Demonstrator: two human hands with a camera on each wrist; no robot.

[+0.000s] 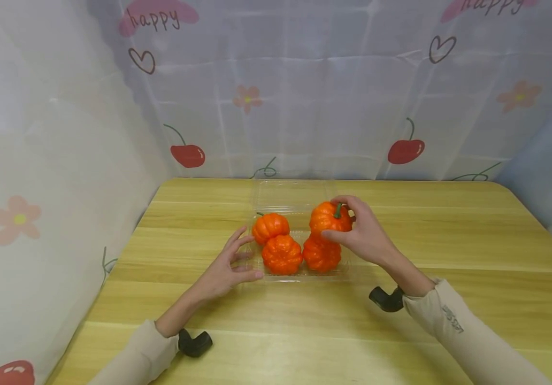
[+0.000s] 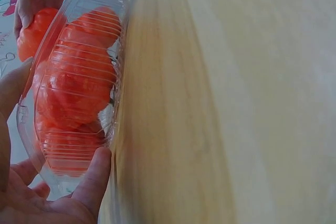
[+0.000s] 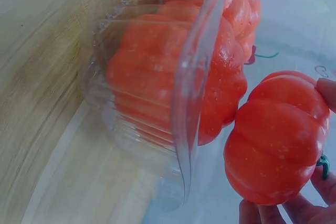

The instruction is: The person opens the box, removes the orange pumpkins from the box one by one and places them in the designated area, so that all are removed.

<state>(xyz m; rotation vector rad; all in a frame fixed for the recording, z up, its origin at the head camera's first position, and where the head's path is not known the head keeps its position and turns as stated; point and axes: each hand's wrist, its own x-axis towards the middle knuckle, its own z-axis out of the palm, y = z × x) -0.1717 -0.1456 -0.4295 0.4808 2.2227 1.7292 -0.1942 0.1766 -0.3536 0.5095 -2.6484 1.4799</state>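
Note:
A clear plastic clamshell box holds three small orange pumpkins: one at the back left, one at the front left and one at the front right. My right hand grips another pumpkin between thumb and fingers. Its green stem points up to the right; it is held above the box's right half, over the front right pumpkin. At the box's left end my left hand is spread, its thumb touching the front wall in the left wrist view. The left hand holds no pumpkin.
The box's clear lid lies folded back toward the far edge of the wooden table. Behind and to the left hangs a printed curtain. Dark curved pieces stick out from both wrists.

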